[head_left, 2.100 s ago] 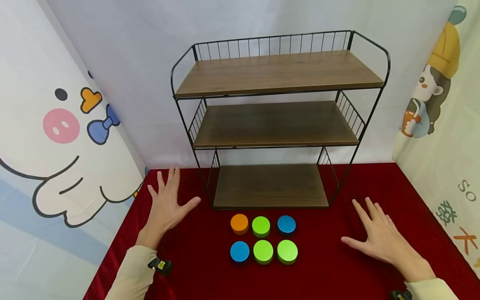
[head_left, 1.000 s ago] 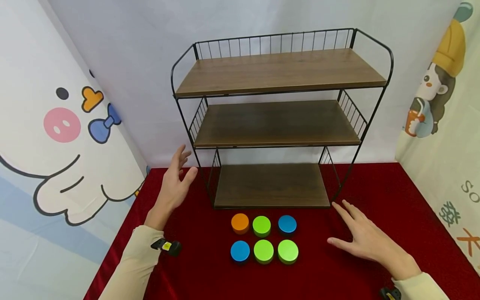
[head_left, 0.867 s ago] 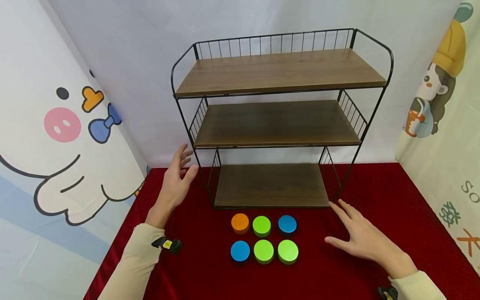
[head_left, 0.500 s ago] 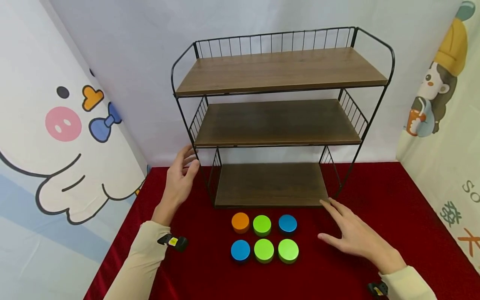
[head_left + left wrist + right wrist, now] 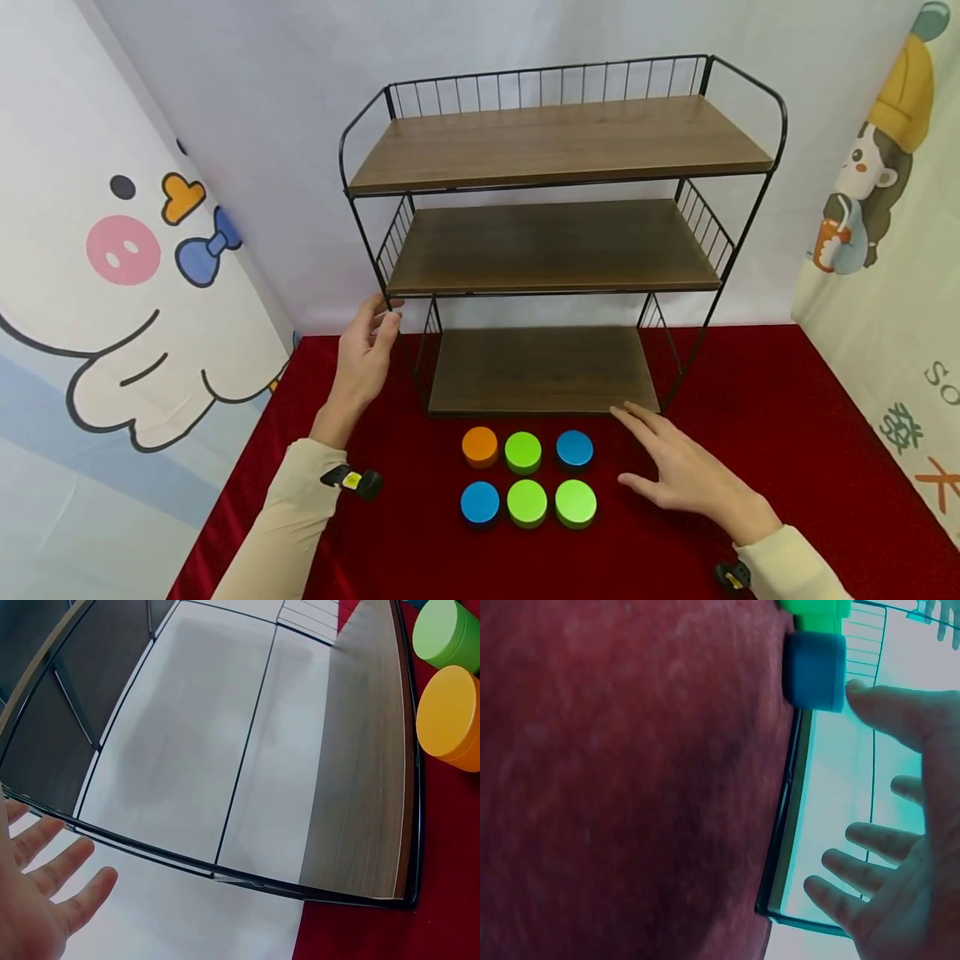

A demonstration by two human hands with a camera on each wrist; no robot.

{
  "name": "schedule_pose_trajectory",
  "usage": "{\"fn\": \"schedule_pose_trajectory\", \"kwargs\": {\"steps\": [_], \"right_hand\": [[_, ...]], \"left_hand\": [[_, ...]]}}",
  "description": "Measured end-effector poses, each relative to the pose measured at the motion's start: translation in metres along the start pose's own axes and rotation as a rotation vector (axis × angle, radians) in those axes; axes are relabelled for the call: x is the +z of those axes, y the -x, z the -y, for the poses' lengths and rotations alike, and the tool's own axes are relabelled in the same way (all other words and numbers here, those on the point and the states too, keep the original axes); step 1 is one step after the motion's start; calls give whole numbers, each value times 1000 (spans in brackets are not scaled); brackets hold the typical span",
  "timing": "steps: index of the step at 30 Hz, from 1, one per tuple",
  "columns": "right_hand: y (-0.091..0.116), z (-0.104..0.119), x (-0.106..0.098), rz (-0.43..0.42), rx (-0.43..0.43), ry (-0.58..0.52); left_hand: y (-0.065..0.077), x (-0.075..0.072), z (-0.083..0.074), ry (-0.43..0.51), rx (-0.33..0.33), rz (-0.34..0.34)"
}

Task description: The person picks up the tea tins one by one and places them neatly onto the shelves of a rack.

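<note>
Since the earlier frames, the right hand [image 5: 678,467] had come inward and the left hand [image 5: 362,358] had drawn up beside a post [image 5: 366,242] of the black-framed shelf [image 5: 555,246]. Both were wide, fingers apart; whether the left touched that post could not be told. An orange disc [image 5: 479,447], three green discs [image 5: 527,502] and two blue discs [image 5: 574,448] lay between the hands.

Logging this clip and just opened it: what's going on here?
A person's open left hand is at the left side of the rack; contact is unclear. The open right hand is beside six discs, which stand in two rows of three on the red cloth in front of the rack. Neither hand holds a disc.
</note>
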State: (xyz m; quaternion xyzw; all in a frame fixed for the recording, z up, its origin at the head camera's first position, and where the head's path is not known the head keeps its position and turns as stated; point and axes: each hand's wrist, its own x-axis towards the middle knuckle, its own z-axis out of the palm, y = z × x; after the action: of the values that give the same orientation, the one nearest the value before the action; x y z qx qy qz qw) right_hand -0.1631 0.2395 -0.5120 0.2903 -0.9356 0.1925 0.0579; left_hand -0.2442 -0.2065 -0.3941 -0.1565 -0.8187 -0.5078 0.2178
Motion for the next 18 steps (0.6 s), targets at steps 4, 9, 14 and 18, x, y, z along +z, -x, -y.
{"fn": "schedule_pose_trajectory", "kwargs": {"steps": [4, 9, 14, 18], "right_hand": [[-3, 4, 6, 17, -9, -16], [-8, 8, 13, 50, 8, -71], [-13, 12, 21, 57, -3, -113], [-17, 15, 28, 59, -12, -136]], "left_hand": [[-1, 3, -1, 24, 0, -10], [-3, 7, -4, 77, -5, -10], [-2, 7, -19, 116, -11, -4], [0, 6, -37, 107, 1, -13]]}}
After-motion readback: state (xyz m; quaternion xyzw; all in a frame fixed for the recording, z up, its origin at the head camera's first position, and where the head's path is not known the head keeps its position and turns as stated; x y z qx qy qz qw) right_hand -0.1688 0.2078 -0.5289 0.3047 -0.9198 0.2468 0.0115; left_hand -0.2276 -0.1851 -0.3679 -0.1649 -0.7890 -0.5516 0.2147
